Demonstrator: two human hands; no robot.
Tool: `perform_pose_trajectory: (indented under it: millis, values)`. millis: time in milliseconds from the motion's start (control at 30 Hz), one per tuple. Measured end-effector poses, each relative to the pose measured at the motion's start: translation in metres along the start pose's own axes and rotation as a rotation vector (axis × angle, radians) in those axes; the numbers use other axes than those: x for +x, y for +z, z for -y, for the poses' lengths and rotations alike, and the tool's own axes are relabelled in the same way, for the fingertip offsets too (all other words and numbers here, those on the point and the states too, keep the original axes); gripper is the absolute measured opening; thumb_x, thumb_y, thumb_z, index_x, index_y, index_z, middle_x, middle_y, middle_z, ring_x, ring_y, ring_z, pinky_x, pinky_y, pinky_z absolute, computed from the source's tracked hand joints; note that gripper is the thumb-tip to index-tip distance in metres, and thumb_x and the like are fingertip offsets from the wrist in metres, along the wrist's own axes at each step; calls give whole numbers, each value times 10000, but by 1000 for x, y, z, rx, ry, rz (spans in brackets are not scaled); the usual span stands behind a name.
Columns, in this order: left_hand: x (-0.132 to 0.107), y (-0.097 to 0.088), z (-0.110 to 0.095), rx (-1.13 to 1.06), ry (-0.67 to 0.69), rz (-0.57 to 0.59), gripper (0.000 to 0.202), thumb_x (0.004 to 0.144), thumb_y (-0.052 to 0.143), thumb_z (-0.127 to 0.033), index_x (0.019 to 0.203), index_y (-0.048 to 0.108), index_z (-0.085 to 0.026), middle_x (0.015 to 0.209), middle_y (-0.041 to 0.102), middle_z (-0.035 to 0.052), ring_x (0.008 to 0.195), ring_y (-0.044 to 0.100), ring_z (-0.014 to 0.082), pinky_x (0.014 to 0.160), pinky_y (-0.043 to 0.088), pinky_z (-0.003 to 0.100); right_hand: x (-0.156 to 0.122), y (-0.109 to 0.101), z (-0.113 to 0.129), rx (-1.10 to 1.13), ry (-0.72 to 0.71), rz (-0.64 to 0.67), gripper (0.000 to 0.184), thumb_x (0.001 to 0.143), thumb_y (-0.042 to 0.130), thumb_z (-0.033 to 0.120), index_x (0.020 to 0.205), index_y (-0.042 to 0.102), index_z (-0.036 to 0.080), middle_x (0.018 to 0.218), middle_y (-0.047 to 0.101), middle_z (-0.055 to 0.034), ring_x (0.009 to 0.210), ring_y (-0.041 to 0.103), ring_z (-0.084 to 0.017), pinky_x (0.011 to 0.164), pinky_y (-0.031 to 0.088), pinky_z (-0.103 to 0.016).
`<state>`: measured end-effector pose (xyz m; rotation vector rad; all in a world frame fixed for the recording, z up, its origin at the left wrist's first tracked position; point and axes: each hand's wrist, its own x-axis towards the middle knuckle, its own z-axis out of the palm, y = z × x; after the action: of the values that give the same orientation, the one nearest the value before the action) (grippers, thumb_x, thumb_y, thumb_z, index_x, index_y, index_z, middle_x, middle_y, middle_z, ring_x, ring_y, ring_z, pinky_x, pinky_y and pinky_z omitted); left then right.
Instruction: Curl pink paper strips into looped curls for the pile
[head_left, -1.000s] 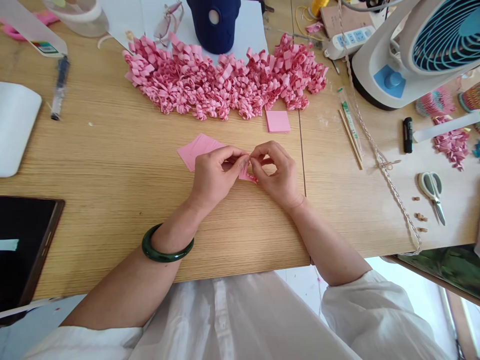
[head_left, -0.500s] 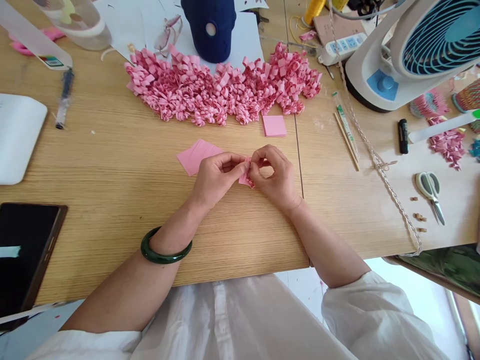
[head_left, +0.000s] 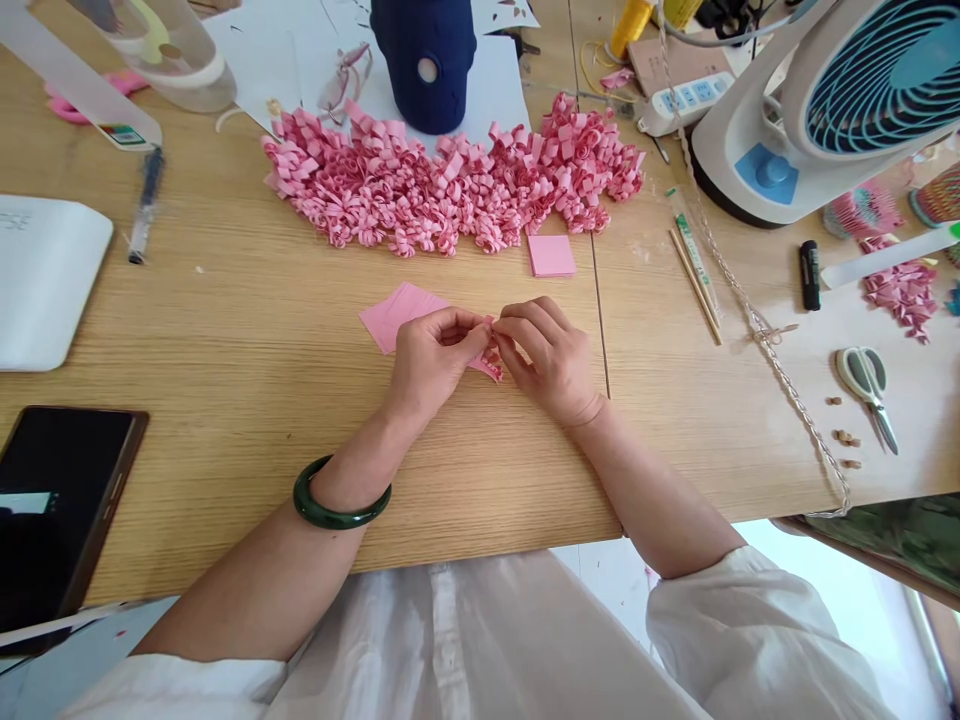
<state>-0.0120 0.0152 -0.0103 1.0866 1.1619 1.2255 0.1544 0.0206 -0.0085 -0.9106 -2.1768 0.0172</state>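
My left hand (head_left: 431, 358) and my right hand (head_left: 550, 355) meet at the middle of the wooden table (head_left: 225, 330). Both pinch a small pink paper piece (head_left: 491, 362) between fingertips; most of it is hidden by the fingers. My left wrist wears a dark green bangle (head_left: 339, 500). Just behind my left hand lie flat pink paper squares (head_left: 394, 312). A small stack of pink squares (head_left: 552, 255) sits farther back, in front of a long heap of curled pink paper pieces (head_left: 450, 180).
A white and blue fan (head_left: 817, 100) stands at the back right by a power strip (head_left: 686, 98). Chopsticks (head_left: 696, 280), a braided cord (head_left: 757, 320), scissors (head_left: 866, 385) and a black marker (head_left: 808, 272) lie right. A dark tablet (head_left: 52, 500), white pad (head_left: 45, 275) and pen (head_left: 142, 205) lie left. A navy container (head_left: 426, 55) stands behind the heap.
My fingers have closed tighter over the pink piece, and the right hand's fingers now lie lower over it. The camera view shifted slightly; nothing else on the table moved.
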Motion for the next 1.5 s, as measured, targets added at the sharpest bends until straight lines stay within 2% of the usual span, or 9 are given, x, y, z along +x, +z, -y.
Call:
perform_pose_trajectory:
  millis: [133, 333, 433, 533, 700, 833, 1133, 1367, 1500]
  values:
    - [1, -1, 1, -36, -39, -23, 85, 766, 791, -267, 762, 771, -185, 766, 761, 10, 695, 698, 130, 684, 580, 236, 0, 0, -2, 60, 35, 28, 131, 1028, 525, 194, 1008, 648, 235, 1010, 722, -67, 912, 637, -195, 765, 549, -363]
    - [4, -2, 2, -129, -56, -19, 143, 747, 826, -325, 777, 765, -200, 775, 750, 11, 727, 699, 140, 749, 609, 271, 0, 1, 1, 163, 67, -92, 220, 1006, 506, 123, 1085, 683, 226, 1059, 739, -80, 954, 666, -192, 815, 580, -368]
    - [5, -2, 2, -147, -56, -20, 142, 770, 791, -331, 778, 743, -198, 762, 739, 11, 709, 698, 146, 728, 619, 286, 0, 3, 3, 215, 134, -108, 279, 995, 481, 97, 1093, 703, 233, 1074, 743, -76, 972, 677, -188, 841, 582, -379]
    - [5, -2, 2, -128, -21, -42, 105, 785, 759, -299, 776, 727, -199, 747, 730, 4, 701, 700, 145, 695, 611, 272, 1, 3, 7, 252, 195, -100, 253, 988, 511, 116, 1080, 720, 224, 1067, 748, -78, 980, 687, -182, 857, 587, -371]
    - [1, 0, -2, -8, 97, -68, 27, 801, 747, -214, 776, 741, -209, 762, 739, -7, 702, 695, 133, 693, 599, 249, 4, 1, 15, 422, 407, -108, 130, 980, 592, 218, 1006, 719, 204, 988, 733, -47, 901, 686, -139, 698, 587, -260]
    - [-3, 0, -7, 108, 144, -37, 44, 835, 740, -220, 796, 757, -212, 801, 750, -6, 731, 701, 130, 723, 589, 237, 6, 0, 17, 490, 561, -123, 95, 954, 646, 275, 907, 673, 197, 898, 696, -6, 808, 656, -108, 683, 577, -237]
    - [-6, 0, -9, 235, 161, -7, 73, 852, 718, -252, 825, 768, -207, 827, 768, 6, 752, 701, 139, 730, 571, 230, 7, -1, 18, 389, 514, -83, 84, 909, 611, 164, 842, 592, 212, 832, 622, 4, 795, 601, -128, 682, 552, -267]
    - [-9, 2, -10, 282, 203, 1, 77, 858, 713, -240, 822, 779, -219, 834, 781, -1, 736, 699, 137, 738, 571, 231, 5, 1, 9, 232, 342, -65, 137, 885, 579, 97, 833, 554, 221, 804, 597, -4, 770, 549, -147, 683, 494, -304]
    - [-9, 2, -10, 318, 207, -4, 84, 862, 708, -239, 838, 785, -219, 846, 787, 0, 738, 701, 138, 741, 571, 230, 4, 2, 11, 260, 384, -55, 129, 894, 577, 112, 840, 544, 225, 812, 590, -2, 776, 558, -145, 680, 500, -292]
